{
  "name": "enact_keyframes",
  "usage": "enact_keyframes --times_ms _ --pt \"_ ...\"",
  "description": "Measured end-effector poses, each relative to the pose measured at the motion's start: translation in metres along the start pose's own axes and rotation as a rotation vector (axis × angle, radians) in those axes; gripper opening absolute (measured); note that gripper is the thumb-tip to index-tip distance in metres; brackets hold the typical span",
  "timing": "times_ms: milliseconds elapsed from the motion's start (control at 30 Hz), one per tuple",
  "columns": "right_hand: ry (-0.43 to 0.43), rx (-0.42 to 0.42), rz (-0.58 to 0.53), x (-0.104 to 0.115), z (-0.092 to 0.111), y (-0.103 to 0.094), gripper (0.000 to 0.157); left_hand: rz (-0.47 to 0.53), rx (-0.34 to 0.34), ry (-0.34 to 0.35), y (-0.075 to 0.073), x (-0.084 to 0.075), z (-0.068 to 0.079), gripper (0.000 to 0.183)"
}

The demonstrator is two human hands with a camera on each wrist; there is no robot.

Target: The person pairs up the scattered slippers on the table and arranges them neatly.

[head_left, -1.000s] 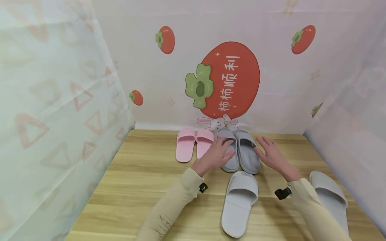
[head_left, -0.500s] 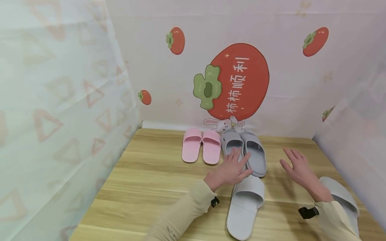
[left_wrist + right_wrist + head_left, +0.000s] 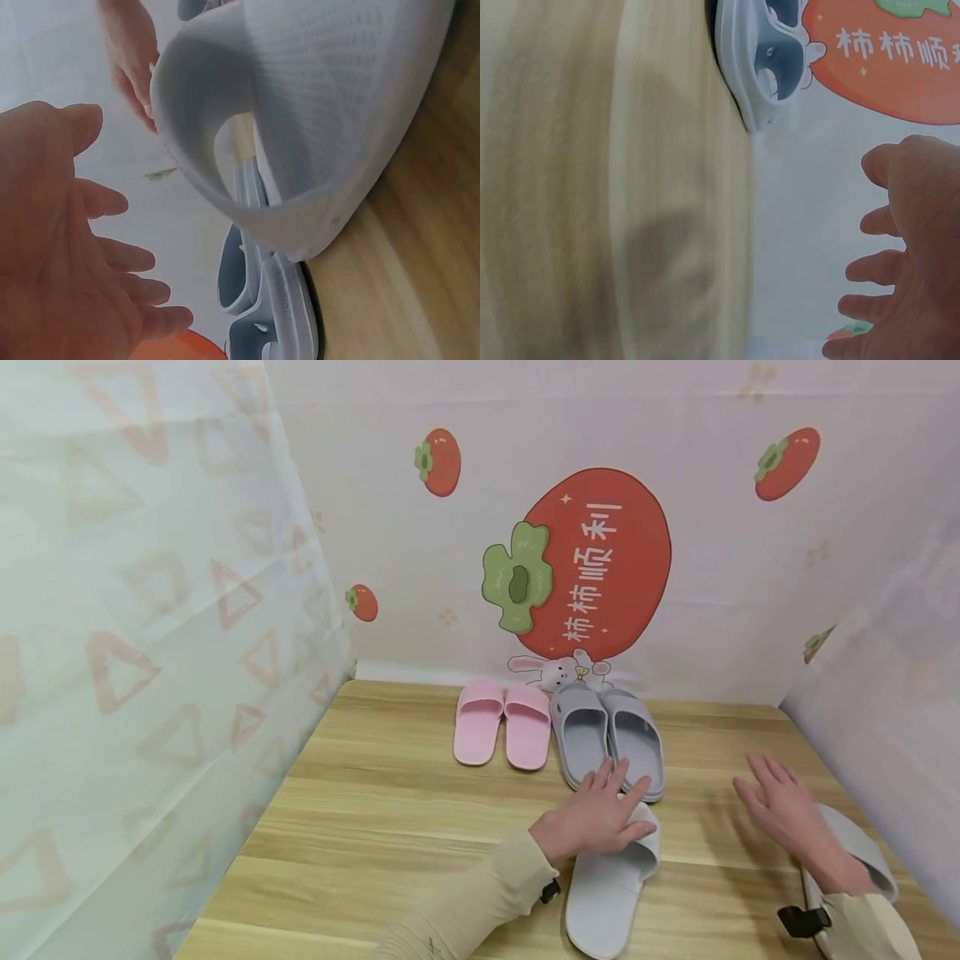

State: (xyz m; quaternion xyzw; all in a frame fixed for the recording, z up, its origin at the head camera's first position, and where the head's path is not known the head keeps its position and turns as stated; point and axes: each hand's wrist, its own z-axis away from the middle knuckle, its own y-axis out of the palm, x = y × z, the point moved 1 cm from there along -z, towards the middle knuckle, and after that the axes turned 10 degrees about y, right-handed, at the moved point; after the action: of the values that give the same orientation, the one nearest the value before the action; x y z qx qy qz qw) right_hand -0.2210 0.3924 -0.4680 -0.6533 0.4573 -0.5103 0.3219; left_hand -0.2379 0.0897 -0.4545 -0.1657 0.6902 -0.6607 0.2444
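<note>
My left hand (image 3: 596, 814), fingers spread, hovers over the strap end of a light grey slipper (image 3: 603, 902) in the middle of the floor. In the left wrist view a gap shows between that hand and the slipper (image 3: 330, 97). Farther right, my right hand (image 3: 791, 810) is raised above the boards with its fingers extended, touching nothing. Its wrist partly covers a second light grey slipper (image 3: 851, 839). Behind the left fingers a pair of darker grey slippers (image 3: 585, 739) stands side by side against the back wall.
Left of the grey pair stand pink slippers (image 3: 478, 731), also by the back wall. A wood-grain board (image 3: 360, 827) carries everything. Patterned cloth walls (image 3: 187, 610) enclose it at the left, right and back, the back one printed with a large red persimmon (image 3: 622, 568).
Both hands have drawn back from the darker grey pair. The left came toward the middle light grey slipper, the right moved rightward over the other one. The head view shifted slightly.
</note>
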Motion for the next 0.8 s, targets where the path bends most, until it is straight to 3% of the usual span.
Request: enact_keyframes --times_ms 300,567,800 --pt "0.027 -0.021 0.075 -0.017 0.009 0.001 0.057 -0.062 0.010 0.021 0.009 -0.010 -0.006 0.068" --pt "0.146 0.059 0.174 -0.029 0.018 -0.005 0.064 -0.140 0.020 0.030 0.020 -0.019 -0.007 0.068" --pt "0.136 -0.053 0.277 -0.037 0.032 -0.012 0.049 -0.110 0.081 0.043 0.024 -0.025 -0.009 0.067"
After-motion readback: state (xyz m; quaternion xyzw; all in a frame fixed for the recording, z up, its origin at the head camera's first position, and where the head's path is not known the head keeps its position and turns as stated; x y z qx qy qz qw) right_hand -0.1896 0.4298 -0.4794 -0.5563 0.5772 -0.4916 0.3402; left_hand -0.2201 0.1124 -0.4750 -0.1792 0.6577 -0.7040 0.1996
